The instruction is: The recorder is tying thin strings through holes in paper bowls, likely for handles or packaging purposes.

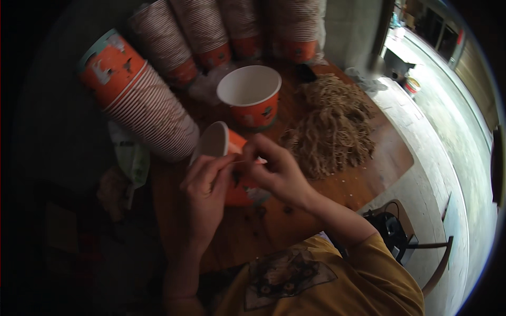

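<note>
Printed matter: the orange tubs carry dark and whitish patches; any lettering on them too small and blurred to read. Upright tub [267, 110], upper centre of frame: white rim and inside, dark motif on its front. Leaning stack of nested tubs [153, 113], upper left: teal band at its upper end, white patch and dark shapes on the orange. Green-and-white packet [138, 162], left of frame below that stack: faint marks, illegible. Mustard shirt [369, 279], bottom of frame: patterned dark panel [289, 275] on the front.

Hands, centre of frame. Left hand [204, 181]: fingers bent, tips drawn in toward the thumb, gap small. Right hand [271, 167]: thumb and forefinger curled close, small pale patch showing between them. Thin pale strand [240, 161] appears to run between the two sets of fingertips; blur there, so cannot tell how firmly either hand grips it.

Tilted tub [237, 197]: centre of frame, directly behind and below the fingers, mouth toward the left, orange wall visible beneath the hands. Contact with the hands: cannot tell.

Tan heap of stringy fibre [332, 126]: right of centre, on the wooden table [392, 142], near the right hand but apart. More stacked tubs [208, 31] along the top.
</note>
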Tool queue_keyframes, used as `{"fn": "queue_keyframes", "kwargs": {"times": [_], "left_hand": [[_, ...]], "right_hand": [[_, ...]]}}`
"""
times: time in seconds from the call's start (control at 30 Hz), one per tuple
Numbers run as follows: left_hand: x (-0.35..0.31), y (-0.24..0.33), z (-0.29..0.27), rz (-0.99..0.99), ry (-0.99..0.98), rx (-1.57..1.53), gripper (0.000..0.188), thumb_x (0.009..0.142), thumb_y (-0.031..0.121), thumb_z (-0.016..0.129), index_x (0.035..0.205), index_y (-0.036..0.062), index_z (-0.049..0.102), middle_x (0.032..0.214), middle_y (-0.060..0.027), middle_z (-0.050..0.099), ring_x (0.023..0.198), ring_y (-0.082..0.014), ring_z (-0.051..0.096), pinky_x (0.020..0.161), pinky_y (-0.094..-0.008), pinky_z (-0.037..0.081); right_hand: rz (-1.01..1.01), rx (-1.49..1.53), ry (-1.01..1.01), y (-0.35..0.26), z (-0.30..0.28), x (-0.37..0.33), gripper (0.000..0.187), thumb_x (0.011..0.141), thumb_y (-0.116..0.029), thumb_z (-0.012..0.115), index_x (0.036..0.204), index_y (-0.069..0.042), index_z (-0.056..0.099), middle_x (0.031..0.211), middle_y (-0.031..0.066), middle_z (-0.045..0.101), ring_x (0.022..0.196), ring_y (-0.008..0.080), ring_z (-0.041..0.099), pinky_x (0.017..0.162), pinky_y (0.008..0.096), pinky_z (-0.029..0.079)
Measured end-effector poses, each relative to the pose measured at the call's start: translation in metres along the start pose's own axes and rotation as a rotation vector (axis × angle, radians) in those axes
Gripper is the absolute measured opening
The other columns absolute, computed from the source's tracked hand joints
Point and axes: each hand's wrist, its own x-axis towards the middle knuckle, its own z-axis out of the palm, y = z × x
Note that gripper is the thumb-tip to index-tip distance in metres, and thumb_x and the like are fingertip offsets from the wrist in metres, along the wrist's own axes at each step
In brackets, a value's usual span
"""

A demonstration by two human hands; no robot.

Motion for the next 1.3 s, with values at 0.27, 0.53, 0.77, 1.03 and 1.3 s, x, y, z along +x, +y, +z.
{"fn": "queue_keyframes", "kwargs": {"times": [0.27, 0.53, 0.77, 1.03, 1.3], "left_hand": [[-0.006, -0.001, -0.011, -0.084, -0.067, -0.174, 0.025, 0.088, -0.003, 0.056, 0.111, 0.0038, 0.064, 0.088, -0.0033, 0.06, 0.078, -0.0097, 0.059, 0.069, -0.024, 0.048], [-0.017, -0.006, -0.016, -0.465, -0.075, -0.63, 0.046, 0.087, -0.006, 0.047, 0.132, 0.003, 0.042, 0.102, -0.0054, 0.058, 0.09, -0.0077, 0.055, 0.08, -0.0228, 0.045], [-0.019, -0.002, -0.011, -0.501, -0.113, -0.734, 0.041, 0.087, -0.005, 0.047, 0.127, -0.0007, 0.045, 0.107, -0.0072, 0.058, 0.094, -0.0088, 0.056, 0.085, -0.0248, 0.046], [-0.02, 0.002, -0.01, -0.496, -0.151, -0.725, 0.041, 0.087, -0.005, 0.049, 0.127, 0.0006, 0.047, 0.105, -0.004, 0.059, 0.092, -0.0057, 0.055, 0.082, -0.0227, 0.045], [-0.022, 0.004, -0.008, -0.462, -0.133, -0.751, 0.045, 0.086, -0.005, 0.05, 0.13, 0.0026, 0.043, 0.109, -0.0059, 0.057, 0.096, -0.0079, 0.054, 0.085, -0.0242, 0.044]], "right_hand": [[0.137, -0.133, -0.047, -0.006, 0.001, -0.006, 0.01, 0.091, -0.009, 0.061, 0.097, -0.001, 0.06, 0.079, -0.0016, 0.063, 0.068, 0.0005, 0.054, 0.06, 0.0168, 0.045], [-0.116, -0.429, 0.123, 0.001, 0.01, -0.012, 0.011, 0.081, -0.005, 0.066, 0.088, -0.004, 0.058, 0.075, 0.0058, 0.064, 0.062, 0.0133, 0.065, 0.055, 0.0275, 0.051], [-0.48, -0.726, 0.164, 0.004, 0.009, -0.012, 0.02, 0.07, -0.001, 0.067, 0.084, -0.006, 0.054, 0.074, 0.0069, 0.053, 0.057, 0.0228, 0.059, 0.049, 0.0322, 0.048], [-0.692, -0.778, 0.189, 0.008, 0.008, -0.013, 0.024, 0.069, 0.003, 0.07, 0.084, -0.006, 0.054, 0.063, 0.0033, 0.046, 0.046, 0.0131, 0.047, 0.039, 0.0263, 0.037], [-0.678, -0.78, 0.206, 0.006, 0.009, -0.016, 0.027, 0.067, 0.002, 0.069, 0.087, -0.005, 0.051, 0.067, 0.0051, 0.047, 0.05, 0.0194, 0.051, 0.041, 0.0313, 0.042]]}}
